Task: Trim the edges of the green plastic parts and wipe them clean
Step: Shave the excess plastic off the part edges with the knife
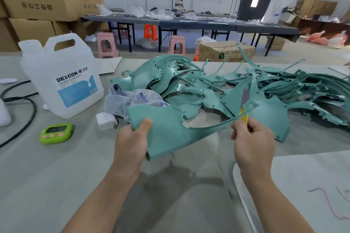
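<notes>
left hand (132,143) grips the part (166,130) by its broad end; its thin arm runs right to the knife (244,104), blade up, clamped in right hand (253,143).

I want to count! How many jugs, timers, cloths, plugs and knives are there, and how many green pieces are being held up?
jug: 1
timer: 1
cloth: 1
plug: 1
knife, in the right hand: 1
green piece, held by the left hand: 1
Total: 6
</notes>
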A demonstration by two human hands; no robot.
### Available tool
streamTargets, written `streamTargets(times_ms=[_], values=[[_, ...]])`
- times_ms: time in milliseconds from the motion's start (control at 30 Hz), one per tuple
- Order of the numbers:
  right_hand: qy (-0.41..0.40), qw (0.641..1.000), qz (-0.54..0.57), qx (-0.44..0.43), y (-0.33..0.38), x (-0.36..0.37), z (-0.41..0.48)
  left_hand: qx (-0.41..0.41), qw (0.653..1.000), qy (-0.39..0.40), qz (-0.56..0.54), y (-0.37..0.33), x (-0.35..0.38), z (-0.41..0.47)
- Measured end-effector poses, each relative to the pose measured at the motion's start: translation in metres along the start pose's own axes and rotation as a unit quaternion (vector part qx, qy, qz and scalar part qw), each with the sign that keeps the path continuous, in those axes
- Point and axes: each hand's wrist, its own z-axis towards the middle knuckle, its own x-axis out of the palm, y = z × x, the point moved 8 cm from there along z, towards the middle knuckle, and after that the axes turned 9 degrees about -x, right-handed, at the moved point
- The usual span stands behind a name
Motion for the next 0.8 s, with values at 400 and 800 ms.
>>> streamTargets(times_ms=[400,800], values=[[-0.020,0.978,0.158,0.137,-0.020,0.004,0.000,0.207,0.953,-0.155,0.158,-0.035,-0.026,-0.015],[0.324,0.898,0.293,-0.057,0.052,0.062,-0.030,0.501,0.807,0.046,0.310,-0.041,0.042,-0.081]])
